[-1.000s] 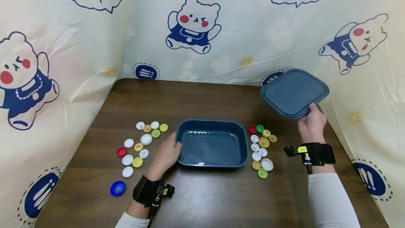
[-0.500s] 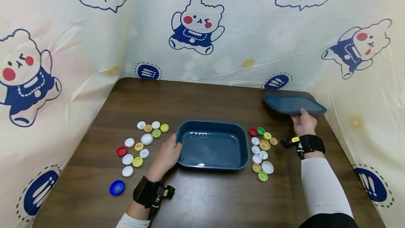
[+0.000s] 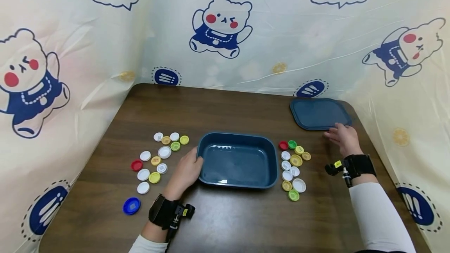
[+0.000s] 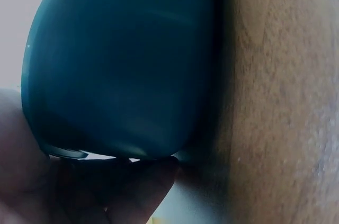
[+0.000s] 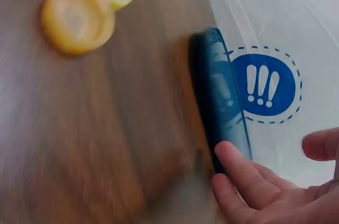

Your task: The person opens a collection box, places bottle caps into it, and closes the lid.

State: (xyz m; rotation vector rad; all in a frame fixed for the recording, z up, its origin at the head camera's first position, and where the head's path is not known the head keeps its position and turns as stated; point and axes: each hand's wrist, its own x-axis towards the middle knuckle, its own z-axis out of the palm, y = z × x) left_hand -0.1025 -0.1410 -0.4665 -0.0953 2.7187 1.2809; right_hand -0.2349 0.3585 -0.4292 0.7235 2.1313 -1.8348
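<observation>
Blue box (image 3: 239,164) between caps (image 3: 296,161); left fingers (image 3: 192,161) grip it; right fingers (image 5: 249,179) extended by lid (image 3: 318,113)

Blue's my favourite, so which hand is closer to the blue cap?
Left. The left hand, gripping the box, is beyond and right of the blue cap; the right hand is farther right, at the lid.

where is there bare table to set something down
Behind the container, left of the lid; also in front of the container, between the left sleeve and right sleeve. Crowded: either side of the container, where caps lie.
</observation>
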